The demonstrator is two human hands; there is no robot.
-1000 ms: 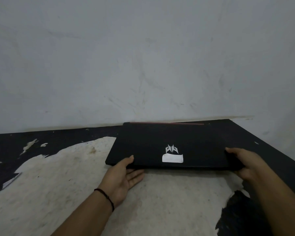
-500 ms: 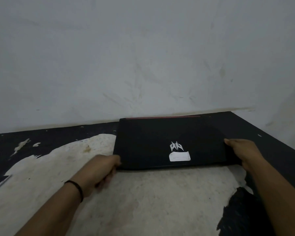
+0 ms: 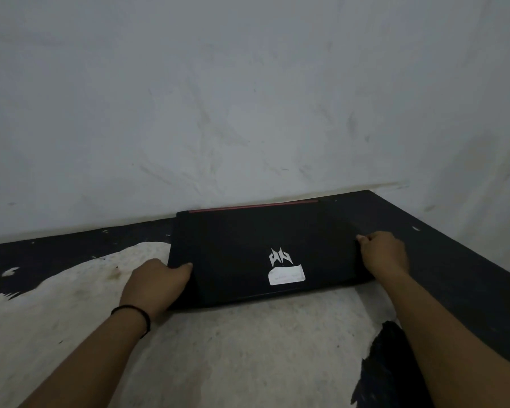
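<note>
A closed black laptop lies flat on the worn table, its red-trimmed back edge close to the wall. Its lid carries a silver logo and a white sticker. My left hand grips the laptop's front left corner, thumb on the lid and fingers curled under the edge. My right hand grips the right edge, fingers curled over the lid. A black band circles my left wrist.
The table has black paint worn away to a pale patch across its middle. A scuffed white wall rises right behind the laptop. The table's right edge runs diagonally at the far right.
The laptop has slid away from me toward the wall. My left hand turned from palm-up under the front edge to a grip on the left corner. My right hand kept its hold.
</note>
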